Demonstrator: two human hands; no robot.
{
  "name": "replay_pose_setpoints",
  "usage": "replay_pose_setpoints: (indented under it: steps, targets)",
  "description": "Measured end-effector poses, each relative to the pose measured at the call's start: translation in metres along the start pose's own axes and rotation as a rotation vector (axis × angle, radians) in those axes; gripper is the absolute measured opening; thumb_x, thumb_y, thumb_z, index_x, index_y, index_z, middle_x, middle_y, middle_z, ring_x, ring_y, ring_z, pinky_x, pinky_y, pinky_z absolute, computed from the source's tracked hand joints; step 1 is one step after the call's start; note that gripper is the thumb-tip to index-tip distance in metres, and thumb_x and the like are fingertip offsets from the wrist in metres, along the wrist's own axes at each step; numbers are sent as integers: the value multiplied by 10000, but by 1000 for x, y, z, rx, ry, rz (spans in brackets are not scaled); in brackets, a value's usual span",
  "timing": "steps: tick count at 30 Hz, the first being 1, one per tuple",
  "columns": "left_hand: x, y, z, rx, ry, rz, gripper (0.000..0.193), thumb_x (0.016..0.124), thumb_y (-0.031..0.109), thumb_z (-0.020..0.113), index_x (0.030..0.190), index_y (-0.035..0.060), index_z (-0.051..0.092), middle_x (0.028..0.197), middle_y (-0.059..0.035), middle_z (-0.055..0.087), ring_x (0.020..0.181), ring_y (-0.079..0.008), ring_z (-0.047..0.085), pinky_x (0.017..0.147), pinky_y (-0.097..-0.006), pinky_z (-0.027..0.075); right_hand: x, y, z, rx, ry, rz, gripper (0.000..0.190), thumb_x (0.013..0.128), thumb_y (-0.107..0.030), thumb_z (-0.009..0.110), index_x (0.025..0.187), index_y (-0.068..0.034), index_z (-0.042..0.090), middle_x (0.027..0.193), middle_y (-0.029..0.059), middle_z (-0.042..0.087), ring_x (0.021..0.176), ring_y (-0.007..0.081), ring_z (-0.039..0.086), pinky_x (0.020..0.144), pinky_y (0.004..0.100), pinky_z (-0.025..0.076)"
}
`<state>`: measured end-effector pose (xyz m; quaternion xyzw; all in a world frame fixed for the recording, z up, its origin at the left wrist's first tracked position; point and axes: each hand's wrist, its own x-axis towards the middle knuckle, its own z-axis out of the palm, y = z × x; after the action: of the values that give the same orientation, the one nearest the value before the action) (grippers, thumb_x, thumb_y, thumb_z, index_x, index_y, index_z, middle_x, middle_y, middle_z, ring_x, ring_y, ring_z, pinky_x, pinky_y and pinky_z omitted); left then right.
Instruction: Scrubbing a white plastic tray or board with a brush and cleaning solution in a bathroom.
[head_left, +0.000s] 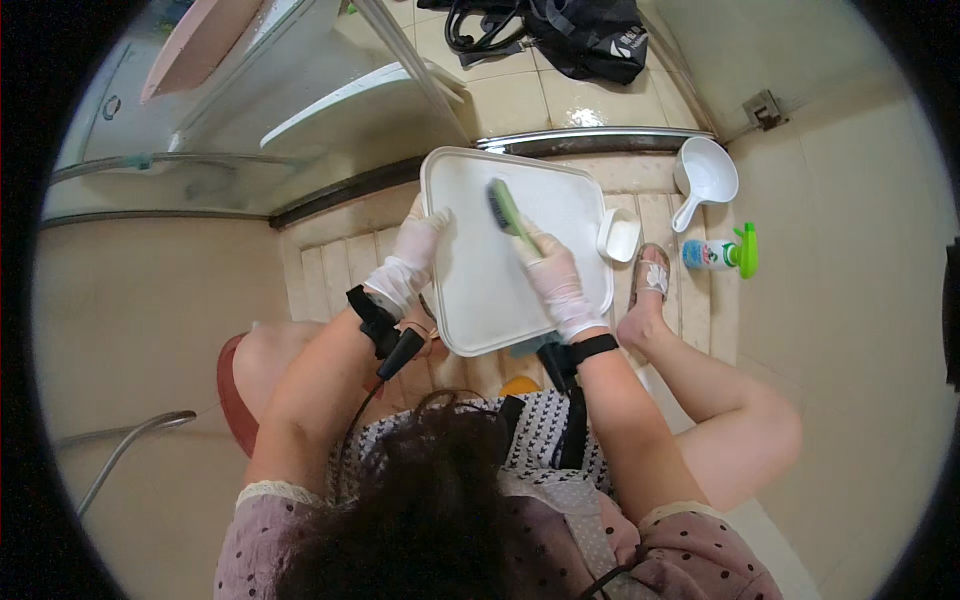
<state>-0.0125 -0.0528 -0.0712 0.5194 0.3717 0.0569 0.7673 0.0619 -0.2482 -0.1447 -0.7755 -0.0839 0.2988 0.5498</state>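
Observation:
A white rectangular plastic lid or tray (480, 292) with a raised rim is held up in front of me. My left hand (421, 244), in a thin white glove, grips its left edge, with the thumb on the upper face. In my gloved right hand (551, 270) is a green-handled scrubbing brush (506, 210), over the middle of the white surface. Its dark bristles face left and look slightly blurred; whether they touch the surface I cannot tell. A small white container (619, 235) stands by the right edge of the lid or tray.
A white dipper (706, 172) and a spray bottle with a green trigger head (720, 255) are at the right, near my sandalled foot (651, 277). Beyond the metal door sill (592, 140) lies a black bag (589, 37). A glass panel (225, 150) stands at the left.

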Motion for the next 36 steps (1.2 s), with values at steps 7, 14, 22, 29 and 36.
replay_pose_setpoints:
  steps: [7,14,22,29,36]
  targets:
    - [-4,2,-5,63,-25,34,326,851,39,502,1175,57,479,979,-23,585,814,-107,553,739,-251,465,22,-43,25,-302,113,-19,345,819,-337,558,1024,-66,616,794,162,635,728,313,607,670,380,467]
    - [-5,3,-2,53,-27,26,339,826,21,529,1160,57,481,937,-26,587,766,-108,559,703,-254,474,36,-35,-17,-32,-94,257,332,837,-297,536,1057,-56,598,923,184,616,825,291,595,752,368,455]
    - [-7,5,-10,67,-29,2,432,814,-25,519,1230,54,437,1030,-58,585,850,-130,569,756,-258,467,23,-62,7,-265,-68,134,375,833,-330,527,1078,-53,590,903,187,619,833,303,595,758,379,451]
    - [-9,7,0,79,-36,-4,426,805,-18,526,1217,56,448,1008,-50,588,830,-123,568,745,-256,469,34,-51,-5,-352,-40,252,383,806,-385,555,1000,-62,618,945,198,606,874,328,584,761,377,447]
    - [-3,8,-8,126,-64,-56,452,793,-35,521,1228,47,431,1042,-55,579,880,-129,561,778,-253,457,7,-86,39,-225,-58,-308,398,821,-381,524,1155,-168,563,937,208,582,839,364,577,741,411,462]
